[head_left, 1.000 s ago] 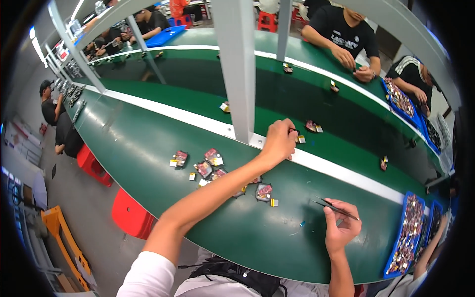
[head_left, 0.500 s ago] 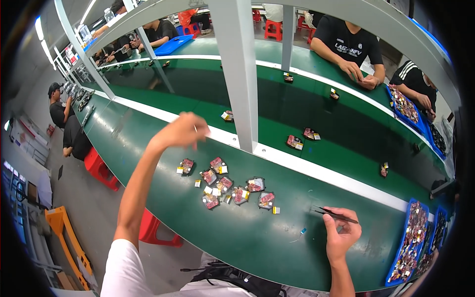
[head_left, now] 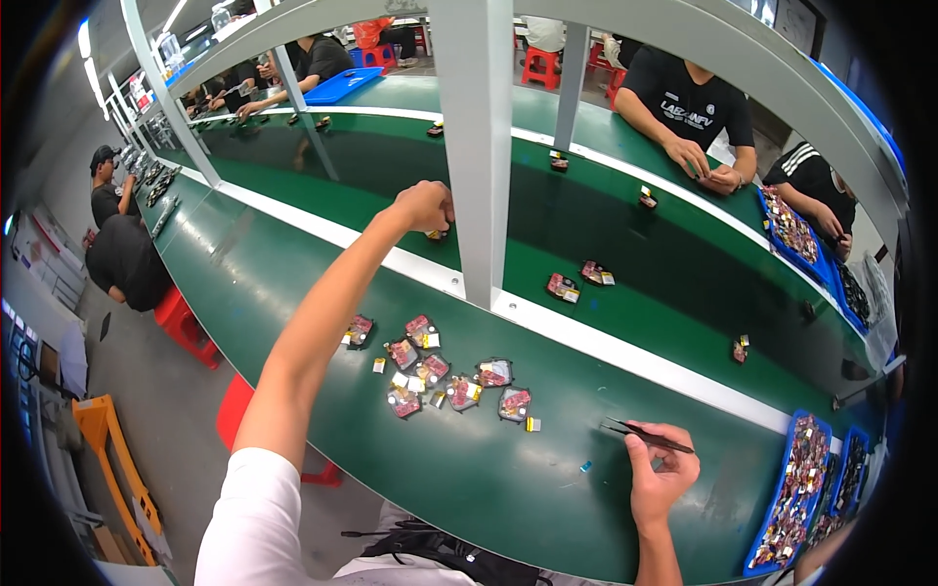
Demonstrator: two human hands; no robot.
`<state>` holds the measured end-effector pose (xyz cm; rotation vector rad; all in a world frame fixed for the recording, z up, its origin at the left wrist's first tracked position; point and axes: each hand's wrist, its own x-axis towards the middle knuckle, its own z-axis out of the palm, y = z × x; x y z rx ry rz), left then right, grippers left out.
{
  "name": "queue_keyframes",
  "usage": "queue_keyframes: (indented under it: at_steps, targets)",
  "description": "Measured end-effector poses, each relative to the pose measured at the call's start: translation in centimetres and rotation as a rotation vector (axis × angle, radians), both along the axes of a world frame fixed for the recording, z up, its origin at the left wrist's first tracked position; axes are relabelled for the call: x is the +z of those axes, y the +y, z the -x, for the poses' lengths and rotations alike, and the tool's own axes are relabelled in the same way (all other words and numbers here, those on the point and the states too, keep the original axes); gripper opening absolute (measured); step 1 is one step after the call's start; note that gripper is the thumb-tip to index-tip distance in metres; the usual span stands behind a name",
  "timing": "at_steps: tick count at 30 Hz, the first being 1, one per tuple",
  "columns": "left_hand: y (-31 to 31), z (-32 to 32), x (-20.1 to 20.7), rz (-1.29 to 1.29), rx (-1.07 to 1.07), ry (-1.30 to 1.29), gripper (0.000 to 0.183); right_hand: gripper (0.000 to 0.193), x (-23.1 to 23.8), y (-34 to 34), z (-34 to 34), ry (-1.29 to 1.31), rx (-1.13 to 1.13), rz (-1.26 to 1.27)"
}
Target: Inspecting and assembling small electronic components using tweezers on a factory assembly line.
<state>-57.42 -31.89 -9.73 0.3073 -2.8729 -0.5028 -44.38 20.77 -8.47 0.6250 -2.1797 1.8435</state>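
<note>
Standing here watching this worker, clock set from their seat: left hand [head_left: 426, 207] is way out at 12, over the belt [head_left: 625, 234], right beside the post [head_left: 472, 156]; fingers curl downward, and a part [head_left: 437, 234] with a yellow-and-white tag peeks out just under them; can't tell if they've actually got hold of it, since the knuckles and post block my view.

Right hand [head_left: 662, 479] sits at 2 o'clock, tweezers [head_left: 664, 441] pinched between thumb and fingers, tips apart and pointing toward 10, gripping nothing; a little blue scrap [head_left: 586, 466] lies near them on the table [head_left: 547, 518].

The boards [head_left: 431, 367] are bunched at 12, near side of the white rail [head_left: 645, 366], some touching; two more [head_left: 563, 286] sit on the belt at 1; the blue tray [head_left: 770, 500] at 3 is loaded.

My two cents on a pickup like this: pinch the dark casing, not the tag, which looks flimsy; keep knuckles off the post; lift clear of the rail before swinging toward 6; set it down in a gap instead of on a neighbour; and park those tweezer tips away from everything meanwhile.
</note>
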Motion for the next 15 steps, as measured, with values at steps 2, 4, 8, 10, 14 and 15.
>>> queue_keyframes:
  at_steps: [2, 4, 8, 10, 14, 15]
  targets:
    - [-3.2, 0.0, -1.5, -0.002, -0.028, 0.01, 0.016, 0.019, -0.1, -0.4, 0.0, 0.01, 0.022, 0.011]
    - [-6.4, -0.9, -2.3, 0.041, -0.019, -0.032, 0.017, 0.019, -0.4, -0.8, 0.1, 0.021, 0.05, 0.029]
    - [-2.1, -1.8, -0.9, -0.141, -0.028, 0.028, 0.013, 0.02, -0.3, 0.8, 0.3, 0.037, 0.009, -0.017]
    - [1.7, -5.3, 3.4, -0.161, 0.058, -0.012, 0.015, 0.019, -0.3, 1.1, 0.5, 0.045, -0.003, -0.024]
    - [3.5, -14.6, 7.6, 0.072, 0.233, 0.202, 0.014, 0.018, 0.2, 0.0, 0.1, 0.039, 0.032, 0.022]
    - [4.5, -16.4, 7.6, 0.09, 0.182, 0.283, 0.013, 0.018, 0.3, 0.1, 0.1, 0.023, 0.05, 0.025]
